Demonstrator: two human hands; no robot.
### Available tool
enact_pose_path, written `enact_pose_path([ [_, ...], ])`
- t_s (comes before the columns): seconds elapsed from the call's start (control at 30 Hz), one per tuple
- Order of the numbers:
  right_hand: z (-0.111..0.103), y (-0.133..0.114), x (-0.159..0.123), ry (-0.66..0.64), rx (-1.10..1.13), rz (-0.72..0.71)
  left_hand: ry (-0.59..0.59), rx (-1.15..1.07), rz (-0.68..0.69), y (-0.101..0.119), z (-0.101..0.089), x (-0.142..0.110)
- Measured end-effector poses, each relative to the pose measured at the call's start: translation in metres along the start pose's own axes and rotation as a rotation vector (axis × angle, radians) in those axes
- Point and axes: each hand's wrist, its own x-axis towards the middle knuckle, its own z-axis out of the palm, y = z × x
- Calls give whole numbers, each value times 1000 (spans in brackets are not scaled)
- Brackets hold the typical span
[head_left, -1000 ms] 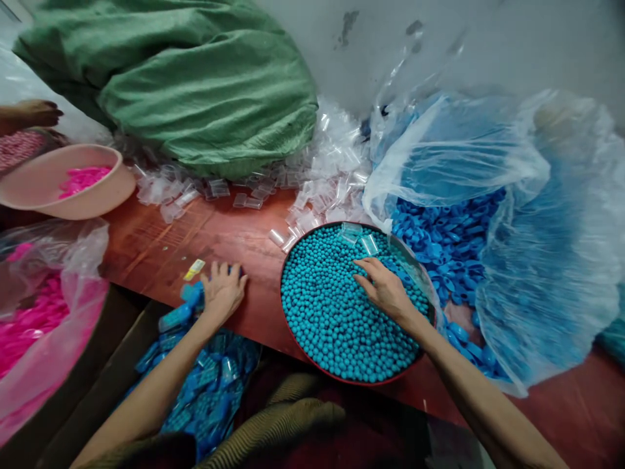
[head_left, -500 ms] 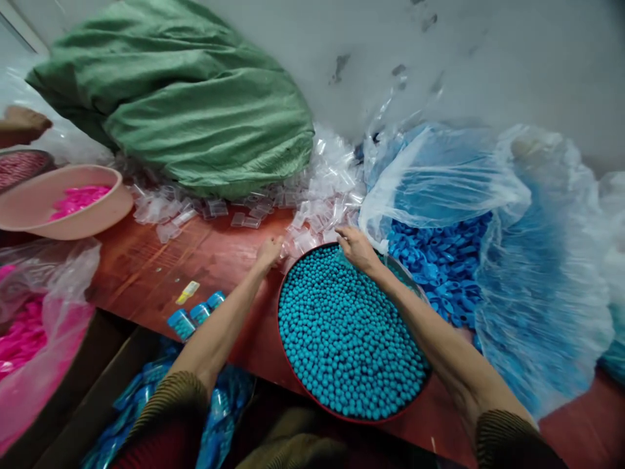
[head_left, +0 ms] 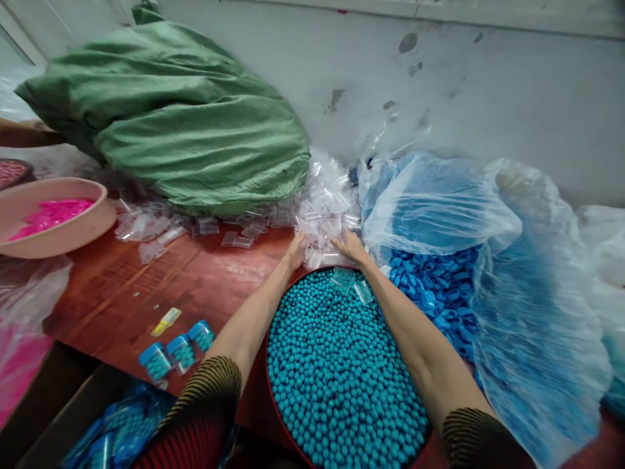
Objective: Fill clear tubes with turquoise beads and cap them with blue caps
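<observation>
Clear plastic containers (head_left: 324, 225) lie heaped behind a tray (head_left: 267, 361) of teal beads (head_left: 336, 371), long axes pointing every which way. My hands, farther apart half a second ago, now flank the near edge: right hand (head_left: 352, 249) spread, thumb off fingers; left hand (head_left: 295, 251) edge-on, its grip I cannot tell.

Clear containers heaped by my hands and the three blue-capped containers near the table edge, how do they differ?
The clear containers lie in a jumbled heap, while the three blue-capped containers sit in a row. No caps show on the heaped ones, while the other three wear blue caps. No beads show inside the heaped ones; the capped three hold blue beads. Both have see-through walls.
</observation>
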Motion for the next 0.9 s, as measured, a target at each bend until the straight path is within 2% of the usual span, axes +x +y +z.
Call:
enact_pose_path([
  [0.1,0,-6,-5,-5,23,-4,-29,-86,22,4,13,0],
  [0.17,-3,-9,-10,-25,56,-43,-45,-13,112,7,19,-3],
  [0.27,-7,-10,-21,-54,103,-94,-44,309,289,11,27,-10],
  [0.4,-11,-4,-43,-17,233,-212,-69,583,377,10,35,-29],
  [0.5,-16,4,-62,66,327,-299,-138,944,542,4,34,-47],
  [0.63,-28,15,-92,208,392,-297,-186,1375,697,-6,28,-64],
  [0.7,-35,17,-112,224,329,-304,-188,1502,711,-9,25,-67],
  [0.77,-38,15,-132,188,186,-353,-157,1527,703,-11,25,-68],
  [0.9,-29,-4,-161,-21,-206,-476,-74,1433,653,-14,28,-66],
])
